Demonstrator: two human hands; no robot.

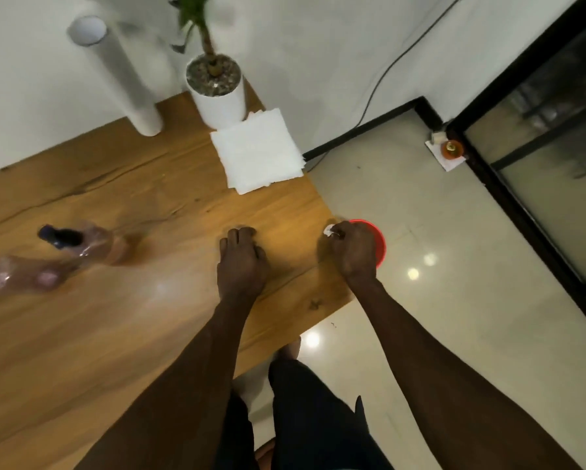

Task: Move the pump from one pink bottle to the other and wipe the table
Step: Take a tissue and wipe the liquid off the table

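From the head view: left hand flat on the wooden counter, fingers curled a bit, nothing seen in it. Right hand closed tight on a small white wad, just off the counter's edge, over a red bin on the floor. Far left on the counter – two pink bottles, blurry: one bottle with the dark pump on it, the other bottle close beside. Stack of white napkins near a potted plant.

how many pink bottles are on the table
2. One pink bottle with a dark pump stands at the table's left; the other pink bottle, blurred and apparently pumpless, sits beside it at the frame's left edge.
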